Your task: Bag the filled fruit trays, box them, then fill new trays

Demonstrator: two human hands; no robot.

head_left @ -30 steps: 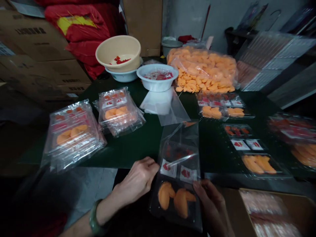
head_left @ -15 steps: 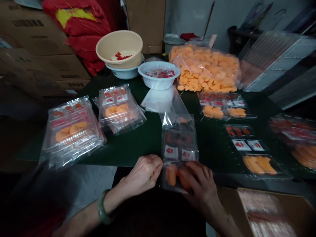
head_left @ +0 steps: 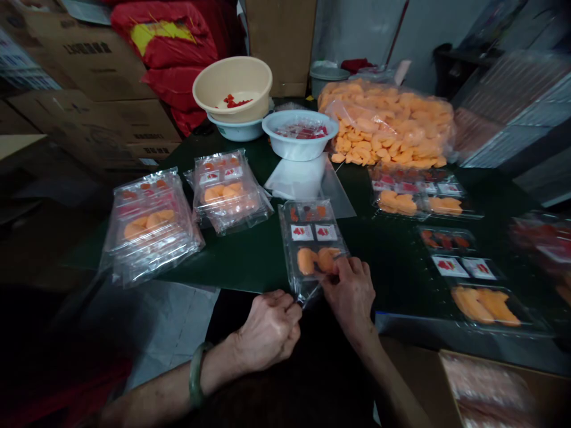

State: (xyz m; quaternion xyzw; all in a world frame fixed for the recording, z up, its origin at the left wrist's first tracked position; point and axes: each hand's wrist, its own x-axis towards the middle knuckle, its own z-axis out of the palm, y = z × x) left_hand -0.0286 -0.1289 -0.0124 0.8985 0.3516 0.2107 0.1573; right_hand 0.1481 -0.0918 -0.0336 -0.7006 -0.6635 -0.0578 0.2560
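Observation:
A clear plastic bag [head_left: 300, 284] holds a tray [head_left: 309, 245] with red pieces at its far end, two printed white packets in the middle and two orange sponge-like pieces [head_left: 317, 261] at the near end. My left hand [head_left: 271, 328], a green bangle on its wrist, is closed on the bag's near left corner. My right hand [head_left: 351, 290] pinches the bag at its near right side, fingertips beside the right orange piece. The exact grip of the right fingertips is partly hidden. Beyond the tray lie flat, empty clear bags [head_left: 298, 178].
Two stacks of bagged trays [head_left: 151, 232] [head_left: 227, 193] lie to the left. Unbagged filled trays [head_left: 479, 303] [head_left: 414, 202] are at right. Behind stand a cream basin [head_left: 263, 89], a white basin [head_left: 300, 148] of packets and a big bag of orange pieces [head_left: 388, 122]. An open carton [head_left: 419, 368] sits below right.
The tray has gone farther into the bag and away from me onto the table. My right hand has moved up with it; my left hand now grips the bag's near corner. The view has shifted slightly.

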